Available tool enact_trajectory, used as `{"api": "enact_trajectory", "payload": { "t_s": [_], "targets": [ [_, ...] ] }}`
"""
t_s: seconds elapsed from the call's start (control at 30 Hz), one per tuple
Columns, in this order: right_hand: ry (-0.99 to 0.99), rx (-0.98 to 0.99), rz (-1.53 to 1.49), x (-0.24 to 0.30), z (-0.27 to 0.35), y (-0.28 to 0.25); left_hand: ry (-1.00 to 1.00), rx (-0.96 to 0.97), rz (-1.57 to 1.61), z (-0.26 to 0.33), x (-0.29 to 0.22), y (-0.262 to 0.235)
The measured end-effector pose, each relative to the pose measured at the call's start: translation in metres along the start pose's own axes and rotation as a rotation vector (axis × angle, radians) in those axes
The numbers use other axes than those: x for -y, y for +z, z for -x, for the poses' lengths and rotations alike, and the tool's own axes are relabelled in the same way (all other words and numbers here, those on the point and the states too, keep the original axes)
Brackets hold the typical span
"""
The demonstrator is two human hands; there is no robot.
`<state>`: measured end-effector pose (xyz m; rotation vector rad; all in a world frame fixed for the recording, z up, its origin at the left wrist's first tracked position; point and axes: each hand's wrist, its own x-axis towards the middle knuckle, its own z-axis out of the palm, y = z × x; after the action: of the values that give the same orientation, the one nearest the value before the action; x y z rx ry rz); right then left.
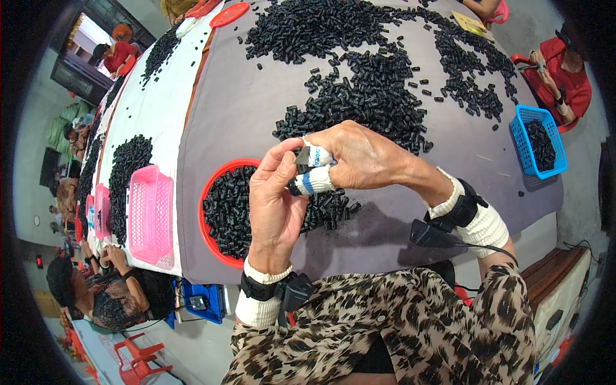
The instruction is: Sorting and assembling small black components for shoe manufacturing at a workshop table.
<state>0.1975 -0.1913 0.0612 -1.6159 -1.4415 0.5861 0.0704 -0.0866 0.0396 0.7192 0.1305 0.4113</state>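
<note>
Pinching a small dark piece [301, 156] between left hand [273, 202] and taped right hand [356, 157], each grip closed, piece mostly hidden

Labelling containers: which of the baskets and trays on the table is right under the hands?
The round red tray of black pieces, directly beneath the left hand. The pink basket sits further left; the blue basket is far right.

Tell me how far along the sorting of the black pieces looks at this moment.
Done so far: the red round tray holds a good layer of small black pieces. In hand: the left hand and right hand, its fingertips taped, pinch one small piece between them above the tray. Left: a large loose heap of black pieces covers the grey table beyond.
</note>
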Motion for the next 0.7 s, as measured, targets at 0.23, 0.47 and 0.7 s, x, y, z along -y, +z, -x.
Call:
{"api": "enact_trajectory", "payload": {
  "t_s": [0.23,0.47,0.7],
  "targets": [
    [0.063,-0.106,-0.029,0.005,-0.005,0.01,-0.031,-0.097,-0.095,0.006,-0.01,-0.002],
    [0.16,-0.168,-0.195,0.007,0.003,0.038,-0.027,-0.097,-0.247,0.017,-0.009,-0.014],
    [0.22,-0.168,-0.197,0.009,0.005,0.054,-0.063,-0.163,-0.234,0.023,0.001,-0.031]
  ]
}}
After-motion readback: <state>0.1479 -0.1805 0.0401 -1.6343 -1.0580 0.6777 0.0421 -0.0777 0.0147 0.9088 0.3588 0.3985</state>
